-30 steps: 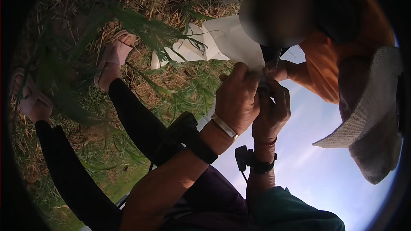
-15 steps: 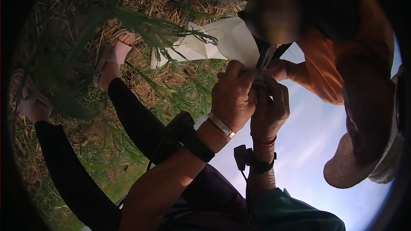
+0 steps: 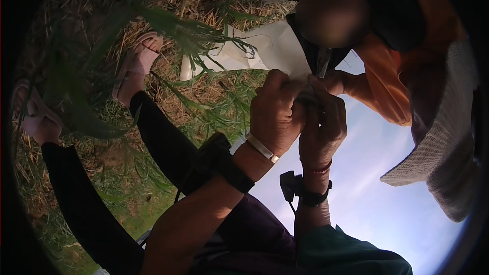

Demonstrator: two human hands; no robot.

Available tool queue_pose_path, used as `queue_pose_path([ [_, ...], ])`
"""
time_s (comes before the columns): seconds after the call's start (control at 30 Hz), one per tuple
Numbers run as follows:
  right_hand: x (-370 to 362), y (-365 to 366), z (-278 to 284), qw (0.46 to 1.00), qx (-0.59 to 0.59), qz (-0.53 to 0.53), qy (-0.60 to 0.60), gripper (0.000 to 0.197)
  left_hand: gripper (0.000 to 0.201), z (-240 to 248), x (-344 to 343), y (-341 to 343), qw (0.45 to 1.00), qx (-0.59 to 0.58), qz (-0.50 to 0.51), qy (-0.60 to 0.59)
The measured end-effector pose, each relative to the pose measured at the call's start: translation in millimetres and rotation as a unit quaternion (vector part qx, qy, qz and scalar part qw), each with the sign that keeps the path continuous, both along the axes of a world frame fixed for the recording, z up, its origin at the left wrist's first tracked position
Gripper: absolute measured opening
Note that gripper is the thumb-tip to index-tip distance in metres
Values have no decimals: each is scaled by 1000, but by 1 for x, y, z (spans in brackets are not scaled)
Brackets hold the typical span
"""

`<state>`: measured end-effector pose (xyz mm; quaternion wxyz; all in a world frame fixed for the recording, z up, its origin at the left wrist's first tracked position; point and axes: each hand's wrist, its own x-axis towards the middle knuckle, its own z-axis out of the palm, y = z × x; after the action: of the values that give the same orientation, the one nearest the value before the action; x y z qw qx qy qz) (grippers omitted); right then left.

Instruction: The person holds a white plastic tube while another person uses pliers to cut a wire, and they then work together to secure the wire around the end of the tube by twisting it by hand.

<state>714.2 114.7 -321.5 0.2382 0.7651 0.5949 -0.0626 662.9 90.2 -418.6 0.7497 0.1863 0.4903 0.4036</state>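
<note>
White sheet (image 3: 280, 43), stretching left over the grass (image 3: 239, 104), is pinched by the left hand (image 3: 276, 114); beside it the right hand (image 3: 324, 125) is curled, its grip I cannot tell. Both stay almost as half a second ago; farther right, the pale woven brim (image 3: 440, 130) has turned.

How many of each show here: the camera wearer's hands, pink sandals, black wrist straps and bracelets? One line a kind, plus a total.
Hands: 2 (left hand, right hand)
Pink sandals: 2
Black wrist straps: 2
Bracelets: 2 (silver bracelet, red bracelet)
Total: 8
</note>
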Motion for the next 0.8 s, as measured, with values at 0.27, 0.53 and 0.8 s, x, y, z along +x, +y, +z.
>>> queue_pose_path([
  [0.27,-10,7,-1,1000,-22,-5,13,33,31,-3,-6,1,999,-35,13,-18],
  [0.53,-7,8,-1,999,0,-43,9,35,34,-3,-2,7,999,-27,-13,-30],
  [0.8,-9,16,-5,999,-40,20,-8,33,31,-8,0,6,997,-51,23,-58],
])
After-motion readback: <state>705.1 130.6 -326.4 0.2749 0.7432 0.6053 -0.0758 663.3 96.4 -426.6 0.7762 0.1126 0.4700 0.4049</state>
